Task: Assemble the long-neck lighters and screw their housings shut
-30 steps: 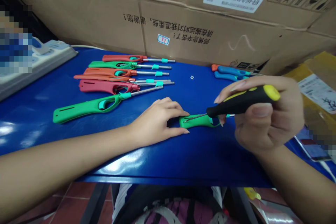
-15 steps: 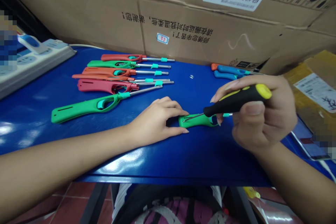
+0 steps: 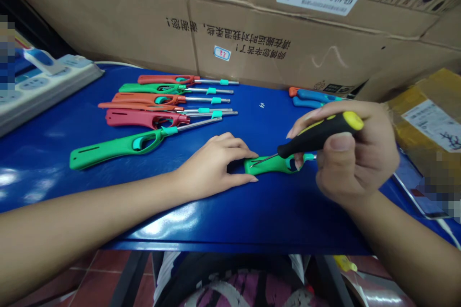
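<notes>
A green long-nosed lighter (image 3: 270, 164) lies on the blue table (image 3: 108, 182) in front of me. My left hand (image 3: 216, 165) pinches its handle end between thumb and fingers and pins it to the table. My right hand (image 3: 355, 153) is closed round a black screwdriver with a yellow cap (image 3: 319, 135). The screwdriver's thin metal tip rests on the green lighter's body. Part of the lighter's handle is hidden under my left hand, and its nozzle end behind my right.
Several red, orange and green lighters (image 3: 158, 105) lie in a row at the back left. Two blue lighters (image 3: 311, 99) lie at the back right. Large cardboard boxes (image 3: 230, 19) stand behind. A white power strip (image 3: 43, 86) sits far left, a phone (image 3: 418, 192) at the right.
My right hand and the screwdriver have drifted a little to the left and lowered slightly. The left hand and green lighter have stayed put.
</notes>
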A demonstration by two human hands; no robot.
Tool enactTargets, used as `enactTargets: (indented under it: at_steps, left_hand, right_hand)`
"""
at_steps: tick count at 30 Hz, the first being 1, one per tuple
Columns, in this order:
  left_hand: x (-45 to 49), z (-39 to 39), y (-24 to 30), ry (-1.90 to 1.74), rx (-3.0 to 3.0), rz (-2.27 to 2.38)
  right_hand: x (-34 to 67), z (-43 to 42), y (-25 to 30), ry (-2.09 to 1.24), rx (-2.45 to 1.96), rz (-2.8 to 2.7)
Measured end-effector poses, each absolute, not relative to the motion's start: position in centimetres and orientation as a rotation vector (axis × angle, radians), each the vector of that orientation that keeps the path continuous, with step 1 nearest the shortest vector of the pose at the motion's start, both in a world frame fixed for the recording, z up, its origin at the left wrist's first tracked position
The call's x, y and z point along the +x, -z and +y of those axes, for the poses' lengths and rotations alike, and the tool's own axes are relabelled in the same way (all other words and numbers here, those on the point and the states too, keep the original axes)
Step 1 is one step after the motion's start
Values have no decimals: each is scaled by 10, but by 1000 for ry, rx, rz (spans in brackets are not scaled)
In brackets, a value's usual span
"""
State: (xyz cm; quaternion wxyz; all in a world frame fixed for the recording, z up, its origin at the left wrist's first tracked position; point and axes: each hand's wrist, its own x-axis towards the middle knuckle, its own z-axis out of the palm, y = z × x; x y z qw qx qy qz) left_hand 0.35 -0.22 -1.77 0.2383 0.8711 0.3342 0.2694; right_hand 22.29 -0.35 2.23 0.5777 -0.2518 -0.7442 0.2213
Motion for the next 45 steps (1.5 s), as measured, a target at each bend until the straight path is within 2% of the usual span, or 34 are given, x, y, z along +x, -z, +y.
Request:
enactTargets:
  at_steps: [9, 17, 22, 28, 33, 39, 45]
  left_hand:
    - [4, -2, 18, -741, 2401, 910]
    - [4, -1, 19, -738, 2405, 910]
    - [4, -2, 18, -719, 2406, 921]
    - [3, -4, 17, -697, 2417, 910]
    - [3, -4, 17, -667, 2404, 910]
    - [3, -3, 17, -669, 2397, 910]
    - [3, -3, 16, -644, 2396, 926]
  right_hand:
    - [224, -4, -25, -583, -617, -1780]
    - [224, -2, -27, -474, -662, -1819]
    - [230, 0, -29, -589, -695, -1955]
    - [235, 3, -27, -215, -681, -2003]
    - [234, 3, -29, -449, -663, -1998]
    - [234, 8, -30, -195, -646, -1922]
    - [238, 8, -30, -535, -634, -1980]
